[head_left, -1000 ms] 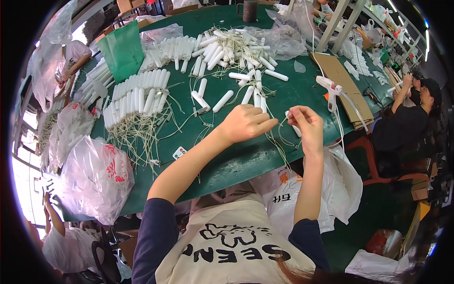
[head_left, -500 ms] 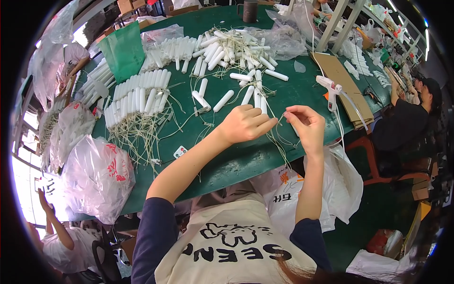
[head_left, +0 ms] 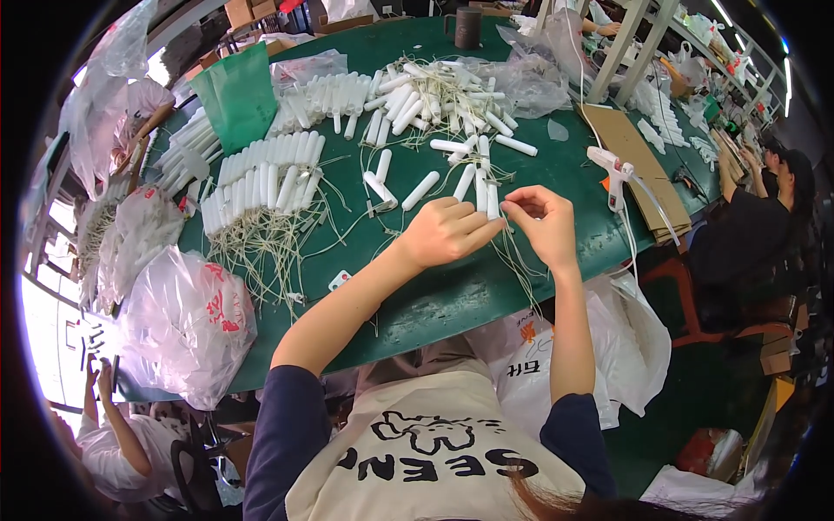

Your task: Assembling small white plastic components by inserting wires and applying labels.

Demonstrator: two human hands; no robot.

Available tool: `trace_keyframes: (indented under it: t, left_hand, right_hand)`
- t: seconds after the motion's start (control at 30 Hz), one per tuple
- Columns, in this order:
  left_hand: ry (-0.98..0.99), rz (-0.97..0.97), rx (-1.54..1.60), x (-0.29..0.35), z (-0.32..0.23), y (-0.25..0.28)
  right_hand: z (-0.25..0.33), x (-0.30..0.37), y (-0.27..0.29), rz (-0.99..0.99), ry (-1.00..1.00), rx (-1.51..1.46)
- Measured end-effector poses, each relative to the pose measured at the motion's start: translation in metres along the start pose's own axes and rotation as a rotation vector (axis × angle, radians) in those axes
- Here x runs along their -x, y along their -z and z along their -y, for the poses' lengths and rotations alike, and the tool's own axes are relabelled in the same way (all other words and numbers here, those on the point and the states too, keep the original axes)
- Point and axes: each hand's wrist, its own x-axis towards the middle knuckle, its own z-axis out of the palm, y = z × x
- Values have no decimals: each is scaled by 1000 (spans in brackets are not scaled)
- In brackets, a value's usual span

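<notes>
Over the near part of the green table point(head_left: 426, 308), my left hand point(head_left: 447, 233) is curled into a fist, thumb and forefinger pressed together; what they hold is hidden. Close on its right, my right hand point(head_left: 547, 227) pinches what looks like a thin cream wire between thumb and forefinger, its other fingers loosely bent. More thin wires point(head_left: 519, 265) hang below the two hands. Just beyond my fingers lie white round-ended tubes point(head_left: 465, 182) with wires attached. Single loose tubes point(head_left: 420, 190) rest past my left hand.
Rows of wired white tubes point(head_left: 261, 187) lie left, a tangled pile point(head_left: 426, 95) farther back. A glue gun point(head_left: 615, 174) sits right, beside flat cardboard point(head_left: 638, 148). A clear plastic bag point(head_left: 182, 330) bulges at the left edge; a dark mug point(head_left: 467, 28) stands far off. Other people sit on both sides.
My right hand has come left and slightly up, nearer to my left fist. The left hand keeps its curled shape. The whole view has shifted slightly.
</notes>
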Motion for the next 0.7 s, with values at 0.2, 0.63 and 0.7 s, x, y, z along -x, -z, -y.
trace_keyframes:
  t: [0.2,0.63,0.7]
  left_hand:
    - [3,14,10,0,-1,2]
    - [-29,52,-19,1,-2,6]
    - [-47,-11,-26,5,0,2]
  right_hand:
    - [-6,-1,4,66,-30,-96]
    - [-11,0,0,207,-95,-282]
    - [-13,2,0,208,-84,-260]
